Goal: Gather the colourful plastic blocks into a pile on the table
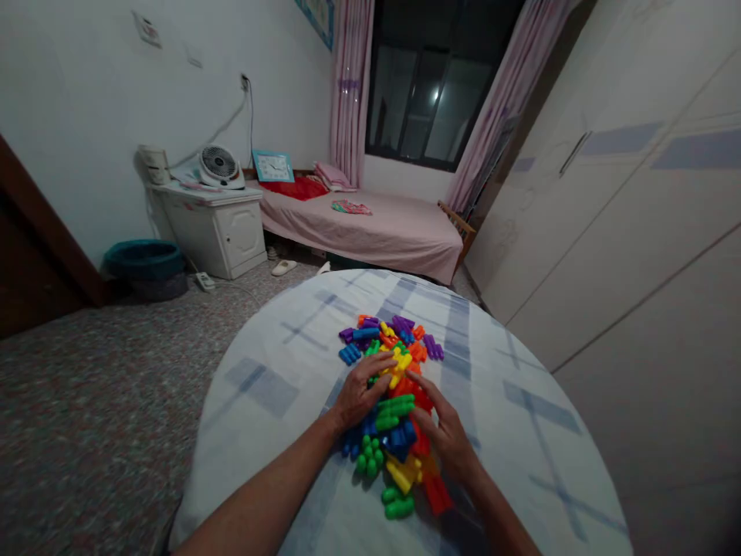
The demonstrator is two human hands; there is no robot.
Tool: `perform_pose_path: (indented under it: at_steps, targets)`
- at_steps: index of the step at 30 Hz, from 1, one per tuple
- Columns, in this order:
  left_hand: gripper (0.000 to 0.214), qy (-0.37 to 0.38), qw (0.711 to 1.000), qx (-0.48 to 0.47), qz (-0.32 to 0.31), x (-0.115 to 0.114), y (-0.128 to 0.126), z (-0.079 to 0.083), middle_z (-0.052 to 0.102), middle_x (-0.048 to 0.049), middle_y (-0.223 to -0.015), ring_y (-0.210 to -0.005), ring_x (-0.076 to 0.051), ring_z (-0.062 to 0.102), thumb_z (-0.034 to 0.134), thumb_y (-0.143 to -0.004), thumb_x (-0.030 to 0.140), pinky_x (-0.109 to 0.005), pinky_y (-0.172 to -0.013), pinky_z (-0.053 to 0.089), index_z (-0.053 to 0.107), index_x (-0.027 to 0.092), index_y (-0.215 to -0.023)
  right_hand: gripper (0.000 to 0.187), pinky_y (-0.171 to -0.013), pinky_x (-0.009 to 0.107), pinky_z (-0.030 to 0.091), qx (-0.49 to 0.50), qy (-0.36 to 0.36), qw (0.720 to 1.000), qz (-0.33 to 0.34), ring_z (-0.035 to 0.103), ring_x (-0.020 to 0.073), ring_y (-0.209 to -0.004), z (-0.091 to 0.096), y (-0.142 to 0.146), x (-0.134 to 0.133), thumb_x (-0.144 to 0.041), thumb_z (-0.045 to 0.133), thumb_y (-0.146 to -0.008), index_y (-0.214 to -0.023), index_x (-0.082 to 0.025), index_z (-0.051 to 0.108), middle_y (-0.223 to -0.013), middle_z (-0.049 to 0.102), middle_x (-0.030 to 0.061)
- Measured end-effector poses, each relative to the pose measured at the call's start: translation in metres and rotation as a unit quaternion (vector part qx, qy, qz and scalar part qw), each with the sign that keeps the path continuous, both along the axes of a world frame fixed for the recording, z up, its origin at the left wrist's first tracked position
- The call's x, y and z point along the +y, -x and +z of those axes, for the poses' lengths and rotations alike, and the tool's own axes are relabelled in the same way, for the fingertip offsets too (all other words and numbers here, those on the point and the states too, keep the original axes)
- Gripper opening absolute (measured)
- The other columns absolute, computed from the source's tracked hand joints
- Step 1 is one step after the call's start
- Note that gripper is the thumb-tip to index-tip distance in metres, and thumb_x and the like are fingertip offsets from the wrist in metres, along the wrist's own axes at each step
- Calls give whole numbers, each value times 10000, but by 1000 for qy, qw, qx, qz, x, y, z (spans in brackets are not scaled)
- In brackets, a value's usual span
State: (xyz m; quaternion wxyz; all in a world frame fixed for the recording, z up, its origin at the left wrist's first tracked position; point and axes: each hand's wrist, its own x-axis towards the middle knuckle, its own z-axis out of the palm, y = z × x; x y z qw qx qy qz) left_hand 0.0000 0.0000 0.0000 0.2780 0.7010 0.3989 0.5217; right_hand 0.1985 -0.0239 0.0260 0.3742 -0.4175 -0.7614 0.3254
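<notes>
Left hand (357, 394) curved, left of pile (396, 411), by yellow block (400, 366); pinch cannot be confirmed. Right hand (448, 434) spread, right of pile. Yellow block atop pile, between hands; flanking presumably limits scatter.

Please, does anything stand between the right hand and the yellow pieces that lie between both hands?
Nothing visible does: the right hand has its index fingertip close beside the yellow pieces. The left hand is at their opposite side.
</notes>
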Motion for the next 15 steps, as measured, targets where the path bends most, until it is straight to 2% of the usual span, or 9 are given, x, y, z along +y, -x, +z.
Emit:
perform_pose_path:
  at_steps: [4,8,12,15]
  targets:
    - [307,33,999,10,5,2,-2,-2,572,-72,-1282,-1224,-212,485,482,-894,344,-411,-1077,346,661,226,-1114,816,-1068,487,336,-143,-101,984,33,303,315,-1356,-10,-21,-38,-533,653,-719,-1419,-261,335,-1501,285,102]
    - [326,58,998,16,13,3,-5,-4,582,-69,-1269,-1214,-211,495,447,-905,366,-407,-1076,345,669,223,-1098,1061,-1007,549,378,-227,-180,957,11,243,390,-1363,-28,-20,-68,-485,752,-601,-1469,-249,190,-1544,106,136]
    - [331,60,998,14,19,5,-6,-6,596,-65,-1248,-1205,-201,501,426,-912,354,-390,-1074,351,677,212,-1074,1057,-997,573,367,-240,-226,944,-33,205,414,-1368,-36,-1,-77,-342,770,-560,-1455,-232,219,-1547,40,147]
    - [339,59,998,3,27,7,-5,-7,602,-70,-1237,-1201,-199,503,416,-913,353,-387,-1075,350,683,199,-1054,951,-1004,557,367,-230,-256,938,-46,222,393,-1366,-36,14,-71,-301,736,-606,-1434,-227,273,-1542,64,149]
